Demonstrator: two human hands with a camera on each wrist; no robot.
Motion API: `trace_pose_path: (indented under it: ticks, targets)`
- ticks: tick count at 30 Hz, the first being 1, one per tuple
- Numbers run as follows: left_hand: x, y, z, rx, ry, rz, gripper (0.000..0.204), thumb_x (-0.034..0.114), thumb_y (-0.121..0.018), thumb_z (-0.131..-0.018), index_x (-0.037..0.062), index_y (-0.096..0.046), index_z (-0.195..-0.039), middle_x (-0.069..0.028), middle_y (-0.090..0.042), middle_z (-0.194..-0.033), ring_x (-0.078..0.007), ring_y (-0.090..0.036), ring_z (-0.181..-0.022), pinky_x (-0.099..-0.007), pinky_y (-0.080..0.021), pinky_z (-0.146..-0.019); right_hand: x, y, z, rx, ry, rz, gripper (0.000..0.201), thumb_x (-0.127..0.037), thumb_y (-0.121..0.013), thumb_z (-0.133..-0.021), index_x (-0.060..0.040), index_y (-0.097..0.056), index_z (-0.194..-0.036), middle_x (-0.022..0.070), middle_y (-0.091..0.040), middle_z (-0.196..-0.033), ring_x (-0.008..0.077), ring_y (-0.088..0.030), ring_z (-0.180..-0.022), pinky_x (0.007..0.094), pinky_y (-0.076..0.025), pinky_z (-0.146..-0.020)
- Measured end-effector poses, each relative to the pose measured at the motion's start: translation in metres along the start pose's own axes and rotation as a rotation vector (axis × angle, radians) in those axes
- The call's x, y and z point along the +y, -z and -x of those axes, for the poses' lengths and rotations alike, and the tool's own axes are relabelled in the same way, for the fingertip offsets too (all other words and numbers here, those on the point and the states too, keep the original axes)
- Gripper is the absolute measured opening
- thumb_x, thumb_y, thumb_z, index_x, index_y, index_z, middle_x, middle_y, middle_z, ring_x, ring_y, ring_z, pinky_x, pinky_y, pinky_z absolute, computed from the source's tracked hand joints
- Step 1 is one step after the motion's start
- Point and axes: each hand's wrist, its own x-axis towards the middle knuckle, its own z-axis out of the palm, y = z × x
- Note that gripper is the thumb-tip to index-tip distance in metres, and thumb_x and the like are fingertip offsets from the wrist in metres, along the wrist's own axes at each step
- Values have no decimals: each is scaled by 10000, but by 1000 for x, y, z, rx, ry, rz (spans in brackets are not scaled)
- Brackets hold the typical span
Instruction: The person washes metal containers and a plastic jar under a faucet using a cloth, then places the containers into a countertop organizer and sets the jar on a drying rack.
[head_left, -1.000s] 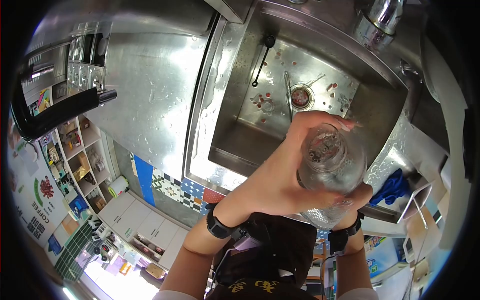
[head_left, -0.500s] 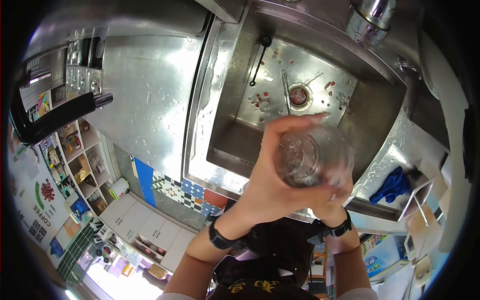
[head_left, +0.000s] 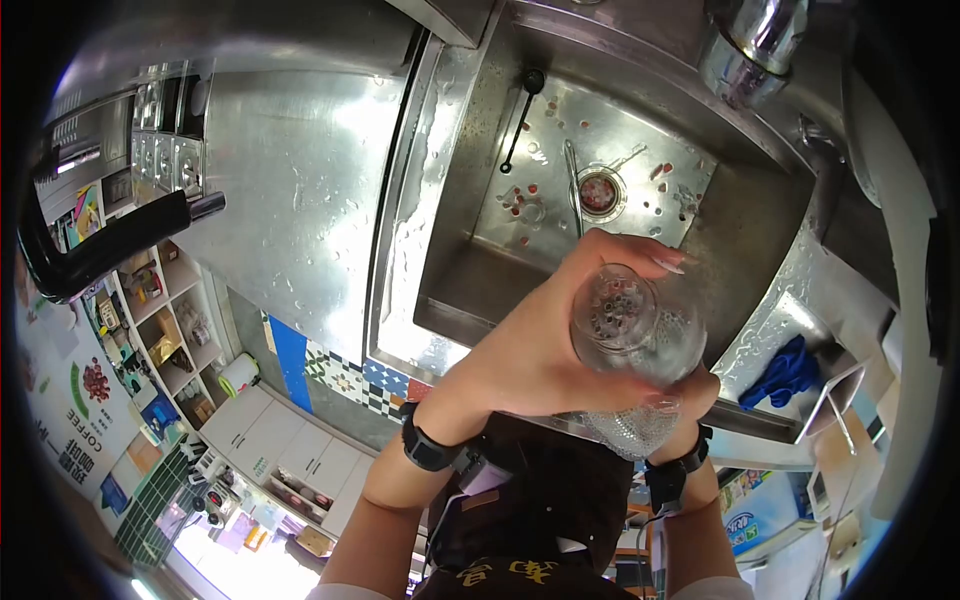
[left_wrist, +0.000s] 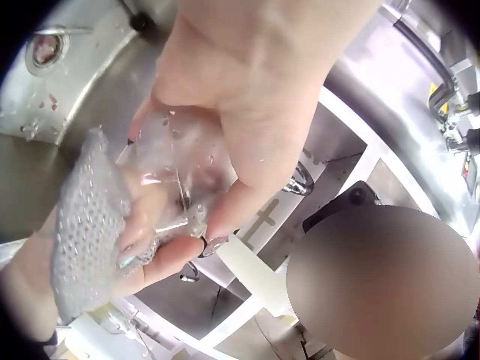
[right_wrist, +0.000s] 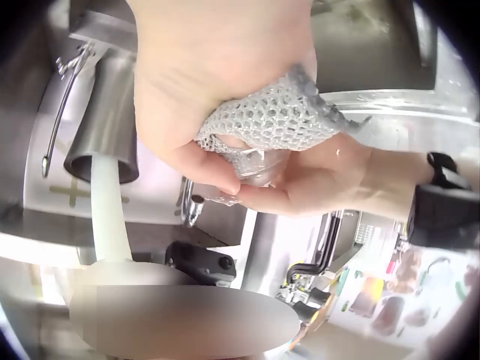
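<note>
Over the near side of the sink, my left hand (head_left: 530, 360) grips a clear glass (head_left: 650, 320), its fingers and thumb spread round the side. My right hand (right_wrist: 217, 67) holds a grey-white mesh cloth (right_wrist: 270, 116) against the same glass, from the side nearer my body. In the left wrist view the mesh cloth (left_wrist: 86, 232) hangs down from the right hand's fingers (left_wrist: 146, 217), which show at the glass's end. In the head view the glass and the left hand hide much of the right hand (head_left: 700, 395).
The steel sink (head_left: 460, 270) holds a long black spoon (head_left: 520, 120), a thin metal utensil (head_left: 572, 175) beside the drain (head_left: 600, 192), and scattered red bits. A tap (head_left: 750, 55) stands at the far right, a blue cloth (head_left: 785, 372) on the right counter, wet steel counter (head_left: 290, 180) left.
Both hands shifted left with the glass, then a little back right. The mesh cloth, hidden half a second ago, shows again below the glass. Things in the sink lie as before.
</note>
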Motion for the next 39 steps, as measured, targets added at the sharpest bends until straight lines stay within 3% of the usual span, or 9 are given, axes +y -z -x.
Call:
trace_pose_path:
  ticks: [6,9,15,21,27,30,32,35,39]
  targets:
    - [1,4,0,120,142,-95,731,84,-783,-599,45,-389,-1214,-108,-444,-1227,-195,-408,-1180,-330,-324,-980,6,-4,-14,-98,143,-45,761,10,-657,-426,42,-452,-1158,161,-567,-1064,251,-584,-956,333,-452,-863]
    - [7,-21,4,393,158,302,752,79,-783,-605,40,-378,-1237,-97,-439,-1224,-188,-418,-1162,-320,-337,-969,14,-9,-17,-135,526,259,610,-43,-796,-535,-20,-509,-1072,80,-576,-1045,164,-571,-937,294,-451,-817]
    - [4,-22,3,280,170,132,803,68,-796,-586,31,-361,-1260,-90,-419,-1241,-180,-418,-1163,-310,-344,-964,16,12,-16,-289,648,670,588,-44,-791,-558,-19,-505,-1071,61,-575,-1021,155,-561,-932,308,-458,-793]
    - [4,-1,-2,126,32,-155,858,88,-819,-548,32,-363,-1273,-97,-435,-1248,-179,-431,-1160,-309,-339,-973,2,-22,-4,-185,249,80,564,36,-661,-552,-8,-486,-1085,101,-564,-985,113,-522,-688,268,-442,-616]
    - [-15,9,22,299,-30,297,853,328,-766,-645,31,-328,-1314,-151,-425,-1273,-258,-412,-1201,-399,-309,-1017,5,-13,-28,-374,62,-140,542,-22,-574,-602,-18,-457,-1131,155,-560,-1021,72,-412,-506,224,-349,-493]
    - [0,14,28,573,-59,472,989,716,-505,-693,-13,-291,-1325,-214,-455,-1254,-409,-441,-1157,-523,-311,-989,-8,-32,-31,-458,39,-216,541,-67,-541,-645,-34,-428,-1172,172,-554,-1039,52,-336,-446,210,-289,-452]
    - [0,24,35,553,-101,684,1046,780,-393,-690,-23,-243,-1343,-235,-445,-1256,-453,-442,-1130,-577,-242,-1000,-14,-39,-33,-476,40,-260,571,-68,-556,-656,-49,-407,-1207,167,-549,-1050,42,-328,-444,206,-282,-445]
    - [7,29,43,460,-89,918,1076,795,-370,-693,-48,-218,-1345,-267,-439,-1248,-488,-450,-1098,-621,-158,-1010,-29,-52,-42,-624,206,-111,646,-60,-627,-661,-47,-372,-1254,115,-543,-1027,46,-369,-488,208,-290,-448]
    - [17,18,44,446,-51,1200,1102,793,-399,-680,-79,-220,-1331,-296,-454,-1208,-479,-474,-1070,-637,-201,-985,-53,-73,-72,-414,496,270,582,-117,-628,-753,-44,-377,-1273,40,-557,-907,47,-361,-491,205,-294,-455]
